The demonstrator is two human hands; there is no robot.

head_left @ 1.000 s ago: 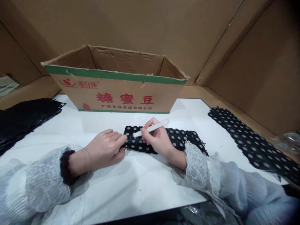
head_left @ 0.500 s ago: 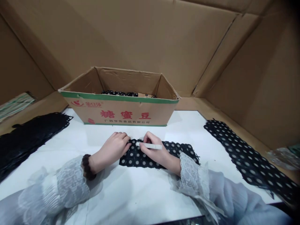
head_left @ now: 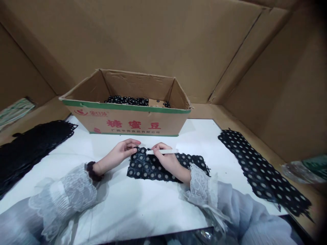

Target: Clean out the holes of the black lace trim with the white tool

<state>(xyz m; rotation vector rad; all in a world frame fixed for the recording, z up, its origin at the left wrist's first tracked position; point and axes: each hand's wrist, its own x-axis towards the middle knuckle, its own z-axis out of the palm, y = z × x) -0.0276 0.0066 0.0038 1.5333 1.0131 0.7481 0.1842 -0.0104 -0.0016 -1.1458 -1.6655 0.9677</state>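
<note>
A black sheet of joined rings with rows of round holes lies flat on the white board in front of me. My right hand rests over its middle, fingers closed around a thin white pen-like stick. The stick's left tip is at the sheet's far edge; what sort of tool it is I cannot make out. At the sheet's far left corner is my left hand, fingers stretched and apart, its thumb touching the corner.
Beyond my hands stands an open cardboard box with many small black rings inside. A stack of black sheets lies at left, more holed sheets at right. A plastic bag sits far right. Cardboard walls surround the white board.
The fingers of my left hand have lifted and spread at the sheet's corner. My right hand still holds the stick, which lies a bit farther toward the far edge. The view has shifted slightly.
</note>
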